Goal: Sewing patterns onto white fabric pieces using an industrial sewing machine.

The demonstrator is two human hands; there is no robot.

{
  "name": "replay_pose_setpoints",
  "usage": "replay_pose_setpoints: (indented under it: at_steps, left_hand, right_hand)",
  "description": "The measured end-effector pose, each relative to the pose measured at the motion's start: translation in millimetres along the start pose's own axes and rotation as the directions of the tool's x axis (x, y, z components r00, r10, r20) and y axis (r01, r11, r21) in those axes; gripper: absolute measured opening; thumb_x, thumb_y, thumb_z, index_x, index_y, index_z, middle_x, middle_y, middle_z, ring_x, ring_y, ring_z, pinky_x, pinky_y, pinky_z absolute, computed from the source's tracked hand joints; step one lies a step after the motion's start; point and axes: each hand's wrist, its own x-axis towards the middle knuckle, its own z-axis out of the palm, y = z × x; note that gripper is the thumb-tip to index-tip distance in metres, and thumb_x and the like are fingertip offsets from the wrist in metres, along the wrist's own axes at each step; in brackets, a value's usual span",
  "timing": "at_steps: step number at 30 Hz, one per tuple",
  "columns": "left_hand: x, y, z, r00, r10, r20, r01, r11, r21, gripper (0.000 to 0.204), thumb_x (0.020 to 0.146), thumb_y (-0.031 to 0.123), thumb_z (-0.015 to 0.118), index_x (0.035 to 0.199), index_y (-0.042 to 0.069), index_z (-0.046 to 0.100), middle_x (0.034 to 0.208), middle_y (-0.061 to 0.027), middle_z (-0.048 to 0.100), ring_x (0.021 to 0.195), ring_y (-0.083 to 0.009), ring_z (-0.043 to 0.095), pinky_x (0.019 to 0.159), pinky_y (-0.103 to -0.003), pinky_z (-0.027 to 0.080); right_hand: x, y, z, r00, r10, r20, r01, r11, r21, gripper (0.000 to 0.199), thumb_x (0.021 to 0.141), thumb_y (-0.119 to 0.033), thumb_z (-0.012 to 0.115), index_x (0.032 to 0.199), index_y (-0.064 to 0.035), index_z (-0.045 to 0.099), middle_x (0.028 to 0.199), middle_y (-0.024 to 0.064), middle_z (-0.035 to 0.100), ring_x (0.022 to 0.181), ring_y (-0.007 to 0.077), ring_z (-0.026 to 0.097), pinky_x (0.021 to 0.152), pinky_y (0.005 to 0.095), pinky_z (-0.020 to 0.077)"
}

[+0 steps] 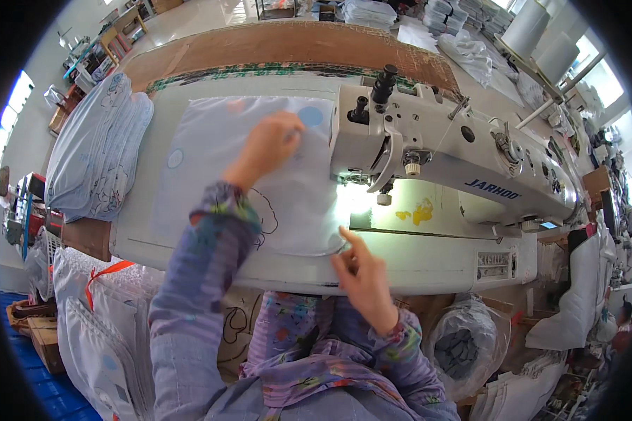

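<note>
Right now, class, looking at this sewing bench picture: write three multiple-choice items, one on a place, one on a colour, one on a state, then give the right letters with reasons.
1. Where does the stack of folded cloth lie?
A. left of the white fabric piece
B. on top of the sewing machine
C. in the person's lap

2. What colour are the round patches on the white fabric piece?
A. red
B. light blue
C. black

3. What is the left hand doing?
A. hanging off the table
B. gripping scissors
C. pressing flat on the fabric

Answers: 1 A, it sits at the table's left end. 2 B, the circles are pale blue. 3 C, the palm lies on the cloth beside the sewing machine.
</note>
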Motion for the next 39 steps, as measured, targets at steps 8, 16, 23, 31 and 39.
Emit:
replay_pose_setpoints:
  at_steps: [8,16,23,31,39]
  left_hand:
    - [55.7,-76.4,-1.2,0.944,-0.329,0.029,0.27,0.819,0.506,0.046,0.094,0.041,0.066,0.122,0.004,0.068,0.144,-0.0159,0.052,0.139,-0.0347,0.046,0.113,-0.054,0.039]
    - [-70.1,-20.2,-73.0,0.929,-0.356,0.1,0.178,0.669,0.722,0.027,0.091,0.032,0.068,0.101,0.008,0.074,0.12,-0.0101,0.066,0.117,-0.0313,0.059,0.104,-0.047,0.044]
    - [-153.4,117.8,-89.5,0.925,-0.305,0.226,0.106,0.78,0.616,0.034,0.082,0.018,0.076,0.113,0.006,0.068,0.118,-0.0095,0.064,0.116,-0.0314,0.059,0.11,-0.049,0.042]
    - [-89.7,124.6,20.6,0.988,0.033,0.148,-0.037,0.999,0.031,0.044,0.089,0.028,0.075,0.124,0.004,0.063,0.128,-0.0106,0.061,0.126,-0.0327,0.056,0.116,-0.05,0.04]
    - [-81.8,112.0,16.3,0.978,0.1,0.183,-0.104,0.995,0.011,0.042,0.091,0.032,0.074,0.123,0.005,0.065,0.131,-0.0106,0.061,0.129,-0.0328,0.055,0.118,-0.05,0.038]
  right_hand:
    - [-70.7,-5.3,67.5,0.9,-0.241,0.364,0.18,0.964,0.194,0.062,0.094,-0.004,0.07,0.152,-0.0109,0.049,0.104,0.0097,0.07,0.074,0.0155,0.062,0.066,0.0283,0.0515]
    - [-95.5,15.0,10.3,0.927,-0.1,0.362,0.009,0.969,0.246,0.067,0.091,-0.008,0.077,0.152,-0.0114,0.051,0.104,0.0053,0.071,0.067,0.0099,0.048,0.061,0.0286,0.0463]
    - [-106.6,46.6,-71.2,0.97,0.186,-0.155,-0.136,0.949,0.284,0.032,0.091,-0.002,0.069,0.124,0.0024,0.071,0.104,0.0015,0.071,0.096,0.0078,0.061,0.087,0.0218,0.047]
    - [-108.7,43.0,-74.3,0.945,0.24,-0.223,-0.183,0.951,0.249,0.027,0.093,0.003,0.066,0.12,0.0038,0.072,0.108,0.0033,0.072,0.098,0.0072,0.061,0.085,0.0217,0.0476]
    - [-113.5,42.8,-66.7,0.948,0.254,-0.19,-0.204,0.948,0.246,0.031,0.093,0.003,0.065,0.123,0.0038,0.07,0.11,0.0031,0.071,0.097,0.0077,0.06,0.087,0.0218,0.0465]
